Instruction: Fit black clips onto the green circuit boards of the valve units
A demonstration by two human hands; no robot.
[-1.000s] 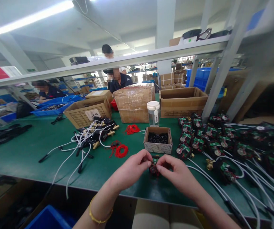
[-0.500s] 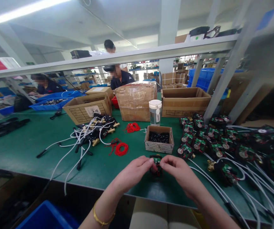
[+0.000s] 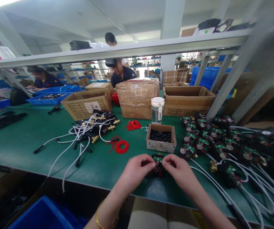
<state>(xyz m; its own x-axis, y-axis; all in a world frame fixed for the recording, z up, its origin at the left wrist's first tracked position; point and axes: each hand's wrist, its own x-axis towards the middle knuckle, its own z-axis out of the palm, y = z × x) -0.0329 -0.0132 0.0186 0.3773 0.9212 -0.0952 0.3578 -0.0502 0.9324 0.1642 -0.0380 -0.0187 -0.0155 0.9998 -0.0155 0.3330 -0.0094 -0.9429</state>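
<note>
A small black unit with a green circuit board and red wires (image 3: 158, 160) lies on the green table in front of me, partly hidden by my fingers. At its left side my left hand (image 3: 138, 168) is closed, thumb and forefinger pinched at the unit. My right hand (image 3: 178, 167) pinches at its right side; whether the fingertips grip the board's edge or a thin wire is too small to tell. Just behind the unit stands a small cardboard box (image 3: 161, 146) of small black parts (image 3: 160, 135).
Similar circuit board units (image 3: 201, 144) with white cables crowd the right. Black parts with brass fittings and white cables (image 3: 95, 127) lie left, beside red wire bundles (image 3: 122, 147). A lidded cup (image 3: 157, 111) and large cartons (image 3: 138, 99) stand behind. Co-workers (image 3: 122, 74) sit beyond.
My left hand's fingers have drawn into a rounder pinch, leaving a gap between thumb and forefinger. The right hand remains pinched beside the unit. The view has shifted slightly.
</note>
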